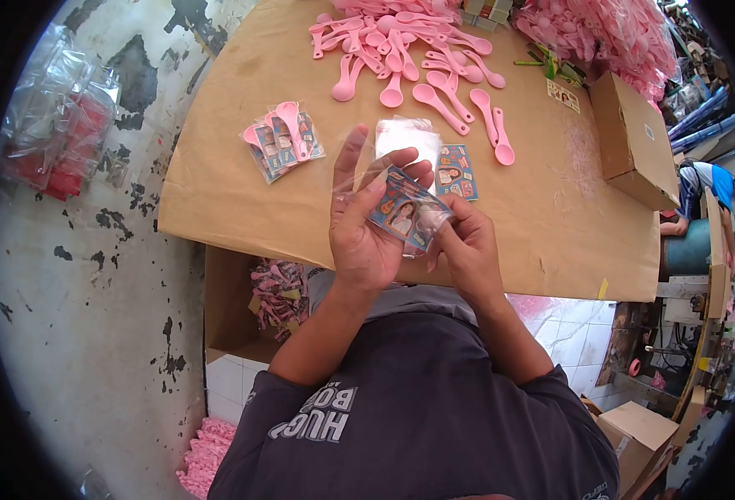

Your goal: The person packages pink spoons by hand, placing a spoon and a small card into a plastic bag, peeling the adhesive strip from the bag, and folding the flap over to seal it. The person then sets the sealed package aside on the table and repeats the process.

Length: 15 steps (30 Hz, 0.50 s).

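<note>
A blue printed card sits in or against a clear plastic bag between my two hands, just above the table's near edge. My left hand holds the bag and the card's left side under its thumb, the other fingers partly raised. At the card's lower right corner, my right hand pinches it between thumb and fingers. Right behind them lie a stack of clear bags and a pile of blue cards. Packed pink spoons with cards rest left of my hands.
Loose pink measuring spoons cover the table's far side, beside a big bag of them. A cardboard box stands at the right edge. Below the table, an open carton holds packed spoons. Another person is at far right.
</note>
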Motion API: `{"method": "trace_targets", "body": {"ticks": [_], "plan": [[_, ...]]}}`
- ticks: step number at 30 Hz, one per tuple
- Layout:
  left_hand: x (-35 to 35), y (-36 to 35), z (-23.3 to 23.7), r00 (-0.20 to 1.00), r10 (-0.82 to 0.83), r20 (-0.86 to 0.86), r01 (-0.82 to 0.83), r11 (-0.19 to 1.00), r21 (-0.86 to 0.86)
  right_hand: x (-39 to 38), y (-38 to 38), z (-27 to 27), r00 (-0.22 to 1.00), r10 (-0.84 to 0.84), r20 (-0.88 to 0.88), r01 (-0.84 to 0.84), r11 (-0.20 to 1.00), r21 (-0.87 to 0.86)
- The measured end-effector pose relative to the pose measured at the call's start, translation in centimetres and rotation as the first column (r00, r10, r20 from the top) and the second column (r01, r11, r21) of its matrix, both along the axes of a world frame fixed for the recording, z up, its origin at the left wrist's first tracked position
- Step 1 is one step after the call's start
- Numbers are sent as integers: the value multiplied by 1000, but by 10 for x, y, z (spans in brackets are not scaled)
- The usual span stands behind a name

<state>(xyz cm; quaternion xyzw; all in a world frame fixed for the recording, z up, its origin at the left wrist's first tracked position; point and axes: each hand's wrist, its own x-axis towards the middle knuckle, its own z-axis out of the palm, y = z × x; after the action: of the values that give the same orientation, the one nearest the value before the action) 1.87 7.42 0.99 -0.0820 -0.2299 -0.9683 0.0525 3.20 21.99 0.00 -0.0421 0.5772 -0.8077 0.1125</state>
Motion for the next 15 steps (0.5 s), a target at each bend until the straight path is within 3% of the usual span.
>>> {"method": "trace_targets", "body": {"ticks": [4,10,15], "plan": [[-1,-4,5,999,45,13,-45,999,-8,2,-5,15,999,25,33,-26,1000,13],[-1,-9,0,994,-105,-39,105,994,15,-3,-6,0,999,17,-31,-15,998,58],[4,-5,4,996,-86,-15,84,992,-90,-2,-18,8,998,-67,-6,67,991,113]]}}
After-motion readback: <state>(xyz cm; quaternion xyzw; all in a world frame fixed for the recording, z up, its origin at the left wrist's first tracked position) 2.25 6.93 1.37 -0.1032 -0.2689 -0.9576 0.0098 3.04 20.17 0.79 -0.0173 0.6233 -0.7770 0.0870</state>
